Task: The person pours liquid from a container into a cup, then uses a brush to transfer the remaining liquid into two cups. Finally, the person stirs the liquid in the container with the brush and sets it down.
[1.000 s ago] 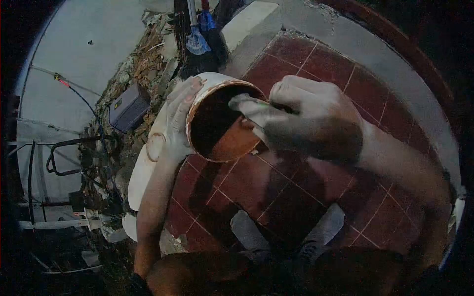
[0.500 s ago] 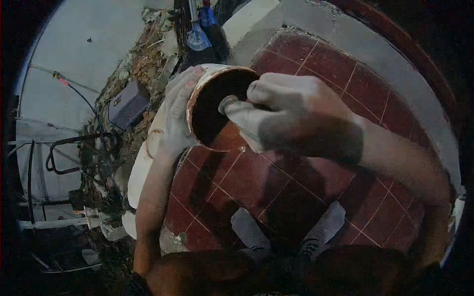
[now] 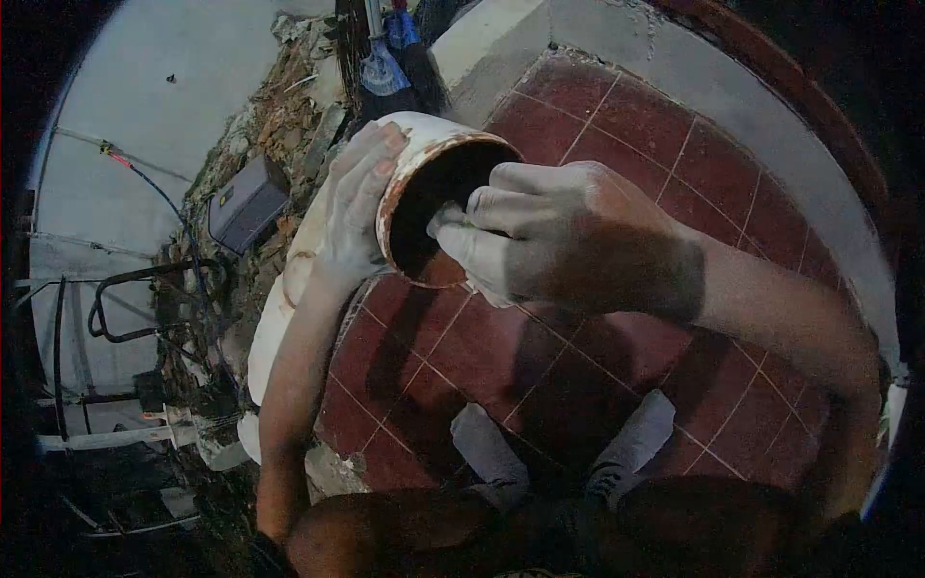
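Observation:
A white cylindrical pot point(image 3: 431, 132) with a chipped, reddish-brown rim is tilted so that its dark opening faces me. My left hand point(image 3: 358, 207) is wrapped round its left side, fingers on the outer wall. At the mouth of the pot, my right hand point(image 3: 540, 231) is closed, thumb and fingers pinched together. Between those fingertips is a small pale piece point(image 3: 444, 220), too unclear to name. Dust or white powder coats both hands. The inside of the pot is mostly dark.
Red floor tiles point(image 3: 462, 347) lie below, with my two shoes on them. Rubble point(image 3: 255, 125) runs along the left, holding a grey box point(image 3: 249, 204) and a black metal frame point(image 3: 116, 275). Blue-ended tools point(image 3: 383, 72) stand at the top. A pale ledge point(image 3: 713, 87) curves right.
The pot has tipped and shifted slightly, showing more of its white outer wall. My right hand has turned a little at the opening, and the small piece has changed angle.

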Available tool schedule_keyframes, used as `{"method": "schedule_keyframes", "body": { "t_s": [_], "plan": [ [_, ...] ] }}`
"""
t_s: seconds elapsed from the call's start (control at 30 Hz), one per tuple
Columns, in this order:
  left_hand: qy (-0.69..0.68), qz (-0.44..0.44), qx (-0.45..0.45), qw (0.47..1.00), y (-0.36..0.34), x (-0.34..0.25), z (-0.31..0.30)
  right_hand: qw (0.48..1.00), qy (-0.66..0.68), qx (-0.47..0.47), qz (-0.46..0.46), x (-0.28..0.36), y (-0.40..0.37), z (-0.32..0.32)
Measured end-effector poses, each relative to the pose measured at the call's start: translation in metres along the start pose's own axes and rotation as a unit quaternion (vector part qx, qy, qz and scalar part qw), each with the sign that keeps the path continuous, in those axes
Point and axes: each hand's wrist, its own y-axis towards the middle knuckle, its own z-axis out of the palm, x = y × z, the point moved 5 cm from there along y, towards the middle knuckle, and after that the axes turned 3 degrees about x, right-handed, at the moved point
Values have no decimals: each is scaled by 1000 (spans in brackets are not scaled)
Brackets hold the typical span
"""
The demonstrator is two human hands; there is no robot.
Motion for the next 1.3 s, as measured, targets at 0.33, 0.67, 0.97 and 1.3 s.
{"method": "schedule_keyframes", "body": {
  "t_s": [0.33,0.67,0.97,1.3],
  "plan": [
    [42,36,40,998,21,-5,-4,999,-27,12,-14,-10,3,-17],
    [26,56,83,995,21,6,13,996,-4,78,53,-37,-8,-6],
    [35,50,62,996,23,20,12,999,-36,11,15,-37,-9,-36],
    [56,132,63,988,33,12,24,993,-96,56,27,-35,-16,-15]
  ]
}}
